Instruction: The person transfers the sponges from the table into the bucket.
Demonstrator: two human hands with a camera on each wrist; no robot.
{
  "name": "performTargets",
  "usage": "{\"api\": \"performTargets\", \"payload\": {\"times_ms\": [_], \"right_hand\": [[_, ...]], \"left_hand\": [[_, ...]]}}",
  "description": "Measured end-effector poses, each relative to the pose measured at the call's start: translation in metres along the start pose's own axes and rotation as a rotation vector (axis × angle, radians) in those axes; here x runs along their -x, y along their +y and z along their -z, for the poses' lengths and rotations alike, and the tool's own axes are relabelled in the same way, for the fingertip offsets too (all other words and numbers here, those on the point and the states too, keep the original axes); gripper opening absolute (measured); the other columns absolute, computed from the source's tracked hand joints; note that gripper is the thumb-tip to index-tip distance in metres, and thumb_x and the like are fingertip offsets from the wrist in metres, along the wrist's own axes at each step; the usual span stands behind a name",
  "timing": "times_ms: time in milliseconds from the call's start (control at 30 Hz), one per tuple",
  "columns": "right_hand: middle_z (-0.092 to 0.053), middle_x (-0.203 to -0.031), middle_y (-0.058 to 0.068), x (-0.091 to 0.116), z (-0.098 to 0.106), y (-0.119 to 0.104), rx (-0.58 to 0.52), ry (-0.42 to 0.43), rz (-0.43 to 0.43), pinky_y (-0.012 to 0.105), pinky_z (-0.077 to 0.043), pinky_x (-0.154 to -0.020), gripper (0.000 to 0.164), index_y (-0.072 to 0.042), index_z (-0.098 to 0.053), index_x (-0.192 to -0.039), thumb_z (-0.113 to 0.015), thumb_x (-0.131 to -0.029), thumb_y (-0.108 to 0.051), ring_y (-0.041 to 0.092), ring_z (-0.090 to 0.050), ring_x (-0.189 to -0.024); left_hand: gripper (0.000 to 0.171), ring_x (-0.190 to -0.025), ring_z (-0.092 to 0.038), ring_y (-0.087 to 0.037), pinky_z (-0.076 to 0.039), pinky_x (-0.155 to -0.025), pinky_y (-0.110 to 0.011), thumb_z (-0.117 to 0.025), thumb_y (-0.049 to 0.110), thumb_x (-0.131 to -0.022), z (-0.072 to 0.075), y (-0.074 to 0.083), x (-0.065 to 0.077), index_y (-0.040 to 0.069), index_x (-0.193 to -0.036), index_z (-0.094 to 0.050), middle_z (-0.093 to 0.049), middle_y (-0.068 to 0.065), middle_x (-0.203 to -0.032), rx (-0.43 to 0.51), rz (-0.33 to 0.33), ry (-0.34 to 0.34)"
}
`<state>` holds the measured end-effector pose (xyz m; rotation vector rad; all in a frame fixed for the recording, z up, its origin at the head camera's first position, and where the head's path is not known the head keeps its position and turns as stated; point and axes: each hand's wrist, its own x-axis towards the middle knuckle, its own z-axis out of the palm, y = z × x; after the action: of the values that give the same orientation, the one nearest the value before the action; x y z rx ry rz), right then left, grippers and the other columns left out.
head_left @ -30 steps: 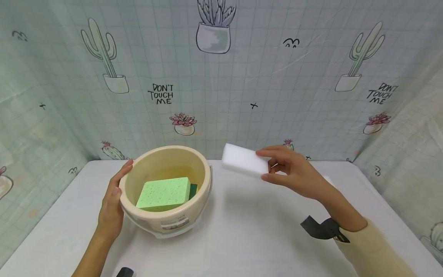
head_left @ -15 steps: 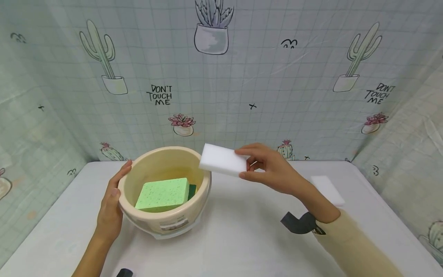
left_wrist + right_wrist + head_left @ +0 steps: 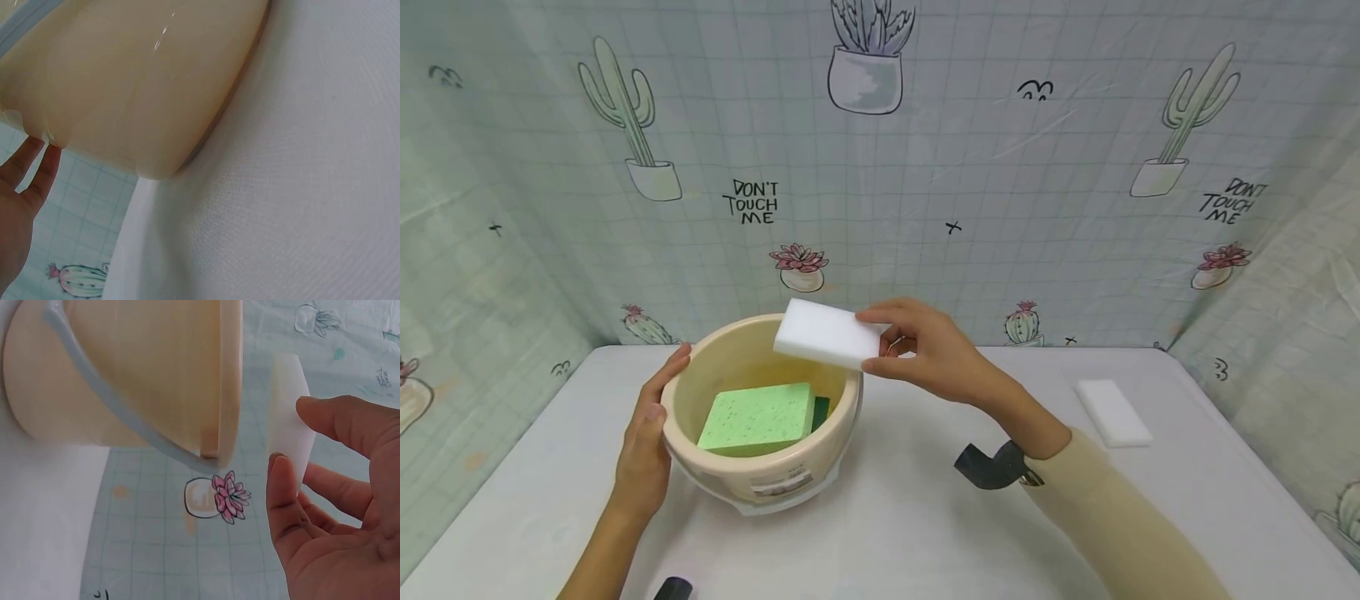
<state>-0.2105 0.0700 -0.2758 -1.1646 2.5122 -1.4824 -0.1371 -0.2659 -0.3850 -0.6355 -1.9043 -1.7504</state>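
Note:
A cream bucket (image 3: 790,462) stands on the white table. My left hand (image 3: 643,442) rests against its left side near the rim, and the left wrist view shows straight fingers (image 3: 44,175) touching the outer wall. My right hand (image 3: 936,350) pinches one end of a white sponge block (image 3: 827,333) between thumb and fingers. The block is over the bucket's right rear rim, slightly tilted. Inside the bucket lie a light green sponge (image 3: 758,419) and, partly hidden beside it, a dark green and yellow piece (image 3: 822,412).
A second white sponge block (image 3: 1112,413) lies at the right of the table. A small black object (image 3: 673,588) shows at the front edge. The bucket's grey handle (image 3: 119,409) hangs down its outside. A patterned cloth (image 3: 895,175) stands behind the table.
My right hand has carried the white sponge block leftward, from right of the bucket to over its rim. The second block on the table has come into sight. My left hand stays on the bucket.

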Motion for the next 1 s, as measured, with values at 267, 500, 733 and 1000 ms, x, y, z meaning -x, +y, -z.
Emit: {"api": "performTargets", "payload": {"times_ms": [267,500,733,1000], "right_hand": [[-0.053,-0.122,0.008,-0.015,-0.011,-0.006,0.02,-0.025,-0.01,0.024,-0.053,-0.078,0.051,-0.002,-0.059,-0.128,-0.077,-0.08,-0.01,0.016,-0.061,-0.085],[-0.054,-0.122,0.007,-0.027,-0.023,-0.009,0.06,-0.049,-0.048,0.024,-0.053,-0.075,0.05,-0.005,-0.06,-0.127,-0.077,-0.081,-0.014,0.014,-0.06,-0.083],[-0.054,-0.116,0.005,-0.034,-0.031,-0.011,0.085,-0.079,-0.098,0.023,-0.052,-0.07,0.05,-0.007,-0.059,-0.128,-0.076,-0.082,-0.016,0.013,-0.059,-0.082],[-0.06,-0.099,0.003,-0.042,-0.037,-0.014,0.118,-0.126,-0.104,0.022,-0.051,-0.069,0.049,-0.006,-0.059,-0.128,-0.075,-0.083,-0.017,0.013,-0.059,-0.079]], "left_hand": [[0.048,-0.143,-0.014,-0.022,-0.016,-0.111,-0.021,-0.021,0.018,-0.103,-0.001,0.001,-0.002,-0.002,-0.145,-0.032,-0.023,-0.013,-0.155,-0.001,-0.007,0.0],[0.049,-0.143,-0.014,-0.022,-0.016,-0.111,-0.021,-0.021,0.019,-0.103,-0.002,0.001,-0.002,-0.002,-0.145,-0.032,-0.023,-0.013,-0.155,0.0,-0.004,0.002],[0.048,-0.143,-0.014,-0.022,-0.016,-0.111,-0.021,-0.021,0.019,-0.103,-0.001,0.0,0.0,-0.002,-0.145,-0.032,-0.022,-0.013,-0.155,-0.003,-0.003,-0.002],[0.048,-0.144,-0.013,-0.022,-0.016,-0.112,-0.021,-0.022,0.018,-0.103,-0.001,0.0,-0.001,-0.003,-0.145,-0.033,-0.023,-0.013,-0.155,0.008,-0.009,0.0]]}}
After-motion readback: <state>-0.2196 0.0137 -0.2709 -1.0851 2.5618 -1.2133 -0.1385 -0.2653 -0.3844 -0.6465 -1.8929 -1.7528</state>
